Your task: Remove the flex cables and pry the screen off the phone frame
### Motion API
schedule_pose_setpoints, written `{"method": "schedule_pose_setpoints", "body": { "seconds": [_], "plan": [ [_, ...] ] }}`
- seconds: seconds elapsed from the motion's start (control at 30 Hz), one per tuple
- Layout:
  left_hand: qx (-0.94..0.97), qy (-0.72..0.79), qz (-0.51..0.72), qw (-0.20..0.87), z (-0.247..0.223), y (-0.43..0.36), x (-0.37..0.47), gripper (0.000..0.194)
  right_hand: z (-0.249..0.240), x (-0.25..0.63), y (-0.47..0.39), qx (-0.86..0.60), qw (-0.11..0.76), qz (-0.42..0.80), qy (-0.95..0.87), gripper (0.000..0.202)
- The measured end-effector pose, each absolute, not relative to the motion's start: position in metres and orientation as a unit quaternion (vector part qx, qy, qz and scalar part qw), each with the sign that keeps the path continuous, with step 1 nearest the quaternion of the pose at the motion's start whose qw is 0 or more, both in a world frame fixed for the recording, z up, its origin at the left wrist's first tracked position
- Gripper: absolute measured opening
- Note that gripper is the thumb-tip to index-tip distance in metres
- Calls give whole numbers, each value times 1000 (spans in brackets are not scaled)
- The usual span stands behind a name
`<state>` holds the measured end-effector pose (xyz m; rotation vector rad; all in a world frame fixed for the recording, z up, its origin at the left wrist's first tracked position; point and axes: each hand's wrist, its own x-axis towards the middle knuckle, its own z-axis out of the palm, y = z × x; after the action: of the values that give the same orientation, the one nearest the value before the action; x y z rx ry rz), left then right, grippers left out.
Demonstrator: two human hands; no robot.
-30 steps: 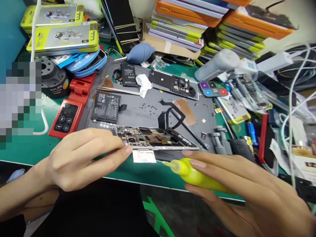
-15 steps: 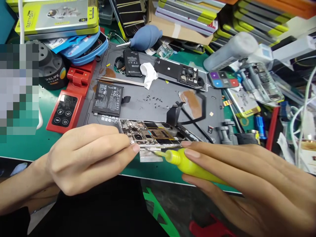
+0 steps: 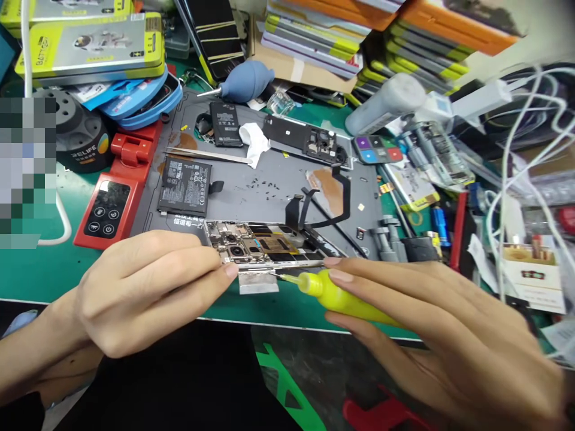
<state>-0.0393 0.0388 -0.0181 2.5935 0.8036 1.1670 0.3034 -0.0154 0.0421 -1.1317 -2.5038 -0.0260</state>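
the hands (image 3: pixel 153 287) hide part of the yellow bottle (image 3: pixel 336 299) and the opened phone (image 3: pixel 269 245).

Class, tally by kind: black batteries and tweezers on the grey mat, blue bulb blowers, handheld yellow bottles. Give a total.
Black batteries: 2
Tweezers: 1
Blue bulb blower: 1
Yellow bottle in the right hand: 1
Total: 5

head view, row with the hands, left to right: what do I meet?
Left hand → opened phone → yellow bottle → right hand. Neighbors overlap a bit at the ends, but that order holds.
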Motion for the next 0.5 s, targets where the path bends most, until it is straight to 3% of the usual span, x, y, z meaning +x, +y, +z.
{"method": "schedule_pose_setpoints", "body": {
  "seconds": [0.13, 0.27, 0.4, 0.5],
  "plan": [
    [873, 301, 379, 65, -14, 35, -43, 40, 31, 309, -23, -413, 244, -10, -877, 37],
    [930, 190, 313, 39, -19, 52, -62, 44, 11, 326, -38, -440, 336, 23, -832, 52],
    [944, 153, 294, -4, -31, 64, -73, 48, -16, 352, -55, -478, 409, 27, -777, 48],
    [933, 172, 315, -12, -33, 62, -68, 40, -36, 371, -68, -531, 488, 25, -692, 49]
  ]
}}
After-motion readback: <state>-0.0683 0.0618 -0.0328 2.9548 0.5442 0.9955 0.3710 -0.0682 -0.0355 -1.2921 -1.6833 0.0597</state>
